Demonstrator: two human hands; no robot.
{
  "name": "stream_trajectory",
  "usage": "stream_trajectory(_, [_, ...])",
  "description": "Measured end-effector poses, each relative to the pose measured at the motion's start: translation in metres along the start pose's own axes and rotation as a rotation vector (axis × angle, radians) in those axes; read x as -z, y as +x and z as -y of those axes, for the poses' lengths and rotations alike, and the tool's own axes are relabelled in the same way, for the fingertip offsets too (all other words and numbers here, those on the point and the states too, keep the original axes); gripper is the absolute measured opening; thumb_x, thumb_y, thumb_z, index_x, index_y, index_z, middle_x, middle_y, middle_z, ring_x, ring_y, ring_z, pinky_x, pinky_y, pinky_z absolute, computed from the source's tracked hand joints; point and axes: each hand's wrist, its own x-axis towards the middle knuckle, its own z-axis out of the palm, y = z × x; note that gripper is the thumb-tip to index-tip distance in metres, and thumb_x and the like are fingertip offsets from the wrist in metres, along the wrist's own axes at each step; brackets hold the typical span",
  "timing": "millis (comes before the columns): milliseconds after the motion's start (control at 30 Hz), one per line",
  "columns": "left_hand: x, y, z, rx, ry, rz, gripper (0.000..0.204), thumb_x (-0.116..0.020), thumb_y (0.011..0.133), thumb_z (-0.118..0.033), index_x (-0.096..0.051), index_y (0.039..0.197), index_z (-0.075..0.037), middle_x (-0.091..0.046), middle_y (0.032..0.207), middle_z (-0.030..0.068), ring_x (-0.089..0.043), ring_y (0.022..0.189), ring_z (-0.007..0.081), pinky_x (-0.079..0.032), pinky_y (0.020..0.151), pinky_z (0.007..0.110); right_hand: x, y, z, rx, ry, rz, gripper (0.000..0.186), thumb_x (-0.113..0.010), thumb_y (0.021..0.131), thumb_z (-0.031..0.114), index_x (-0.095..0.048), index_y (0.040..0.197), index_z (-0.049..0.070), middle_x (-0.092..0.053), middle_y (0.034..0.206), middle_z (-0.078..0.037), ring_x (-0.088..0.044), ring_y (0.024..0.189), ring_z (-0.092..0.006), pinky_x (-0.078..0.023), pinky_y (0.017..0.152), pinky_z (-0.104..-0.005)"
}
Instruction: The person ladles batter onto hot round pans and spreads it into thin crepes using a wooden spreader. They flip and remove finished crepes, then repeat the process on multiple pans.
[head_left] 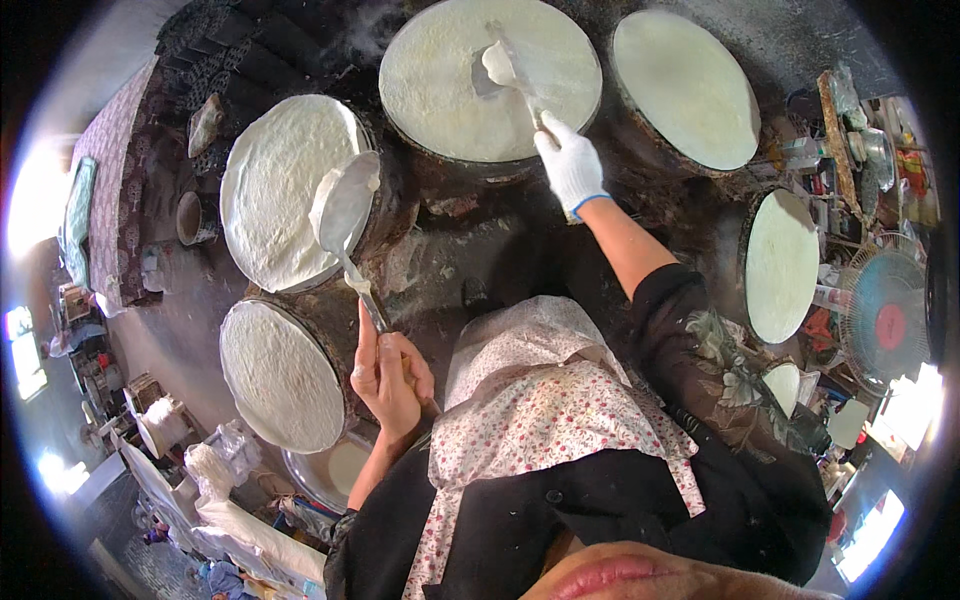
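Note:
My bare left hand (393,380) is closed around the handle of a large metal ladle (350,208). Pale batter clings to the ladle's rim and handle, and its shallow bowl hangs over the right edge of a round, batter-covered griddle (280,200). My right hand (572,165), in a white glove, grips the handle of a scraper (520,82) reaching over the far middle griddle (430,90). A lump of white batter (498,64) sits on the scraper. Beside it a grey patch shows in the pale layer; whether this is blade or bare griddle, I cannot tell.
More round griddles with pale layers curve around me: one at near left (280,375), one at far right (685,90), one at right (781,265). A fan (885,318) stands at the right edge. Below the near-left griddle is a basin (315,475).

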Motion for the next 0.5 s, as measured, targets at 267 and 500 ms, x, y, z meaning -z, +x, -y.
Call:
stream_trajectory(267, [-0.013, -0.010, 0.008, -0.035, 0.004, -0.067, 0.051, -0.040, 0.116, -0.007, -0.034, 0.167, -0.004, -0.050, 0.064, 0.0031, -0.040, 0.041, 0.0070, -0.038, 0.037, 0.025, 0.005, 0.015, -0.001, -0.102, -0.275, 0.209, 0.043, -0.060, 0.103, 0.042, -0.067, 0.142, 0.026, -0.077, 0.108, -0.020, -0.074, 0.094, -0.0426, -0.058, 0.084, -0.0518])
stream_trajectory(500, [-0.043, -0.022, 0.014, 0.022, -0.077, -0.142, 0.052, -0.042, 0.113, -0.003, -0.036, 0.165, -0.002, -0.052, 0.063, 0.0024, -0.040, 0.043, 0.0059, -0.033, 0.039, 0.023, 0.015, 0.027, -0.019, 0.063, -0.322, 0.068, 0.042, -0.059, 0.103, 0.046, -0.068, 0.141, 0.029, -0.077, 0.095, -0.019, -0.074, 0.086, -0.0415, -0.057, 0.075, -0.0525])
